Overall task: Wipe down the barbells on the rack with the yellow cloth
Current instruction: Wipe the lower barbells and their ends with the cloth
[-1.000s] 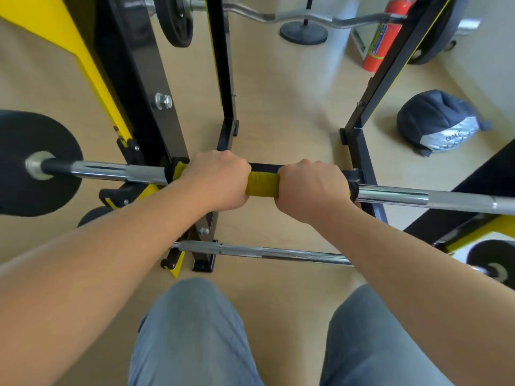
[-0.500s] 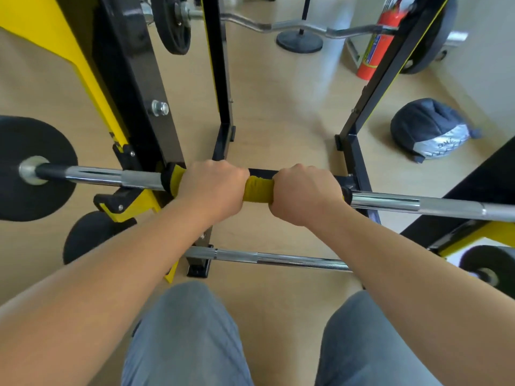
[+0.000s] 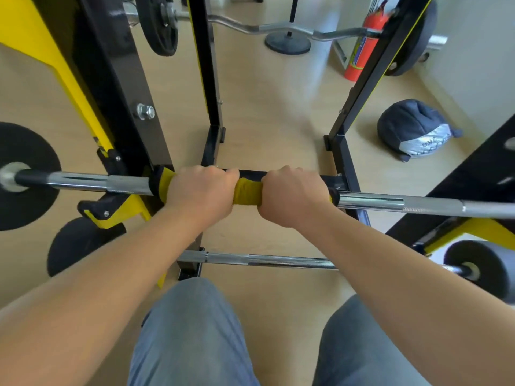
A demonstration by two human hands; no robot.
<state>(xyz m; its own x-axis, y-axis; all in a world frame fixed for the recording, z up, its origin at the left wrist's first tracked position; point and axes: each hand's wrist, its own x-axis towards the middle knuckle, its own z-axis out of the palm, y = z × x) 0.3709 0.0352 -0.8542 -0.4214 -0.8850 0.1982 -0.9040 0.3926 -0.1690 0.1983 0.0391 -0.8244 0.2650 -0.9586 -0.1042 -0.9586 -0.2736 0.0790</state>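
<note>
A chrome barbell (image 3: pixel 390 202) lies across the black and yellow rack (image 3: pixel 111 87) at mid height, with a black plate (image 3: pixel 25 201) on its left end. The yellow cloth (image 3: pixel 246 190) is wrapped around the bar's middle. My left hand (image 3: pixel 202 188) and my right hand (image 3: pixel 292 195) both grip the cloth-covered bar, side by side, knuckles up. A strip of cloth shows between them and another left of my left hand. A second barbell (image 3: pixel 267 260) rests lower down, with a plate (image 3: pixel 479 270) at its right end. A curl bar (image 3: pixel 278 27) hangs at the far side.
A red fire extinguisher (image 3: pixel 362 48) stands at the back right beside a rack post. A dark soft ball (image 3: pixel 415 129) lies on the wooden floor to the right. A round stand base (image 3: pixel 287 43) sits at the back. My knees in grey trousers (image 3: pixel 189 330) are below.
Both hands, still gripping the cloth, have shifted slightly left along the bar, and the view has tilted a little.
</note>
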